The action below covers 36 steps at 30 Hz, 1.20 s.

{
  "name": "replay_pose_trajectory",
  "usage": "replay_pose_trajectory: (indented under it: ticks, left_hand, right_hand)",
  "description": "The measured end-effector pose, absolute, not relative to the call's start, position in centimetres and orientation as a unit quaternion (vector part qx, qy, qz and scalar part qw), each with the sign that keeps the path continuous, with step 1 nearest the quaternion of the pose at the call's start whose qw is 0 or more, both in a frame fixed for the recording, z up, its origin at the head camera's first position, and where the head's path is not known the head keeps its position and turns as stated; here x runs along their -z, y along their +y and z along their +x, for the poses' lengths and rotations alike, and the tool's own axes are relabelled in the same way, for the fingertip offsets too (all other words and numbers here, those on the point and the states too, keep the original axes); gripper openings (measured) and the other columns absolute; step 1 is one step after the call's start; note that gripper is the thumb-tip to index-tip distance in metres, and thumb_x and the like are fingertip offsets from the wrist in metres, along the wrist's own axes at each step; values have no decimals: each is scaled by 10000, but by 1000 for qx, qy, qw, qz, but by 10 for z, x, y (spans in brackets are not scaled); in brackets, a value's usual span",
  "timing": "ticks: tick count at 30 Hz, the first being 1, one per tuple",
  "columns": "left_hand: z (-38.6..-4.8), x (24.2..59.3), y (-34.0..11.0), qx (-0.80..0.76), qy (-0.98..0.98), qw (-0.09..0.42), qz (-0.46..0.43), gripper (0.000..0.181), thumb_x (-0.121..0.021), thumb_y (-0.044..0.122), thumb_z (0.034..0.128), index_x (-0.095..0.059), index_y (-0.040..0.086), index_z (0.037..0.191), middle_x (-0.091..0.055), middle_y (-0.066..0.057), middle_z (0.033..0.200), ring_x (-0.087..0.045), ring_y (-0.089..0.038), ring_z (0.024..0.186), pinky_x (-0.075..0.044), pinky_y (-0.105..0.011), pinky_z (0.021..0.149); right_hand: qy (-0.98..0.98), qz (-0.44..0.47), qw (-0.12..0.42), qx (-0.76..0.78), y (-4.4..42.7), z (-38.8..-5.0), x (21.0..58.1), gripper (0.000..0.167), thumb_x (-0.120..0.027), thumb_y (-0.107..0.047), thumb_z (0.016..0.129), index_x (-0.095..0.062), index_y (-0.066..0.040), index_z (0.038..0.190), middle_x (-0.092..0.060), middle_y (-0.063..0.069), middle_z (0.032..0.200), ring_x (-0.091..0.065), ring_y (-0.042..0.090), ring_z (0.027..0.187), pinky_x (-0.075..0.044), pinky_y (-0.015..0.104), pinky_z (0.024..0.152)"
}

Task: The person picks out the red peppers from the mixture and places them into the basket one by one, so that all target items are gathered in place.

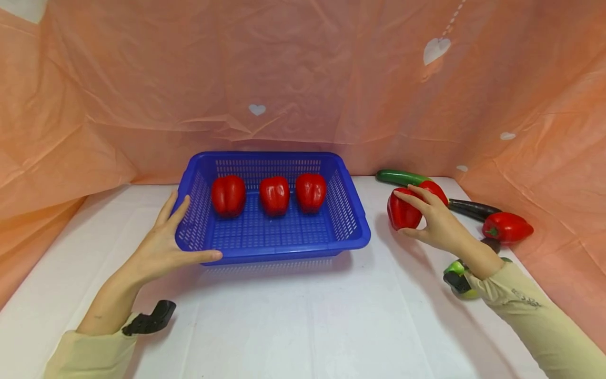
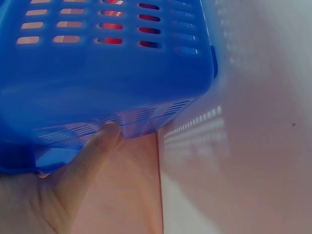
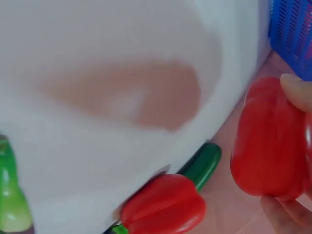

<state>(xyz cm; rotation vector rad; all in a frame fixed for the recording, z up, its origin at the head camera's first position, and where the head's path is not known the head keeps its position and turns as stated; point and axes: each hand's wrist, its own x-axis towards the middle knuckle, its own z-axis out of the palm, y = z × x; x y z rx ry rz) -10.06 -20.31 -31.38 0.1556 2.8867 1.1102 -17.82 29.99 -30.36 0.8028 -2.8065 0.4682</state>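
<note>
A blue plastic basket [image 1: 355, 245] holds three red bell peppers in a row: the left one [image 1: 229, 196], the middle one [image 1: 274, 195] and the right one [image 1: 311, 192]. My left hand [image 1: 158, 250] rests spread at the basket's near left corner, the thumb along the front rim and the fingers by the left side. In the left wrist view, a straight finger [image 2: 95, 151] touches the basket's outer wall. To the right of the basket, my right hand [image 1: 437, 221] grips another red bell pepper [image 3: 268, 141] between thumb and fingers, raised off the white tabletop.
Beyond and beside my right hand lie a green cucumber [image 1: 400, 177], a red pepper [image 1: 435, 190], a dark eggplant [image 1: 473, 208] and another red pepper [image 1: 508, 228]. A green vegetable [image 1: 468, 293] is partly under my right wrist. An orange sheet [image 1: 284, 68] hangs behind the table.
</note>
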Motion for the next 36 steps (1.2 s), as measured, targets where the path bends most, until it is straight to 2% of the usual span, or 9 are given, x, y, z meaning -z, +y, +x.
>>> replay_pose_trajectory:
  ticks: [20, 32, 36]
  left_hand:
    - [-102, 315, -204, -362, 930, 33, 47, 1280, -829, 487, 679, 50, 136, 1541, 211, -100, 1591, -49, -566, 1400, -211, -759, 1002]
    - [-101, 315, -204, -358, 932, 31, 46, 1281, -822, 505, 679, 52, 136, 1540, 211, -97, 1591, -57, -565, 1400, -213, -756, 1006]
    - [-102, 315, -204, -359, 931, 29, 48, 1283, -827, 498, 676, 49, 133, 1540, 207, -106, 1591, -57, -566, 1399, -211, -753, 1010]
  right_hand:
    - [-922, 311, 153, -174, 275, -184, 283, 805, -863, -54, 664, -493, -91, 1378, -408, 262, 1410, -442, 478, 1221, -545, 594, 752]
    - [-916, 328, 155, -172, 263, -183, 275, 787, -853, -71, 685, -495, -113, 1384, -410, 240, 1425, -436, 464, 1245, -537, 594, 788]
    - [-915, 332, 152, -171, 258, -182, 270, 788, -849, -71, 690, -489, -116, 1389, -399, 230, 1438, -445, 463, 1237, -551, 578, 759]
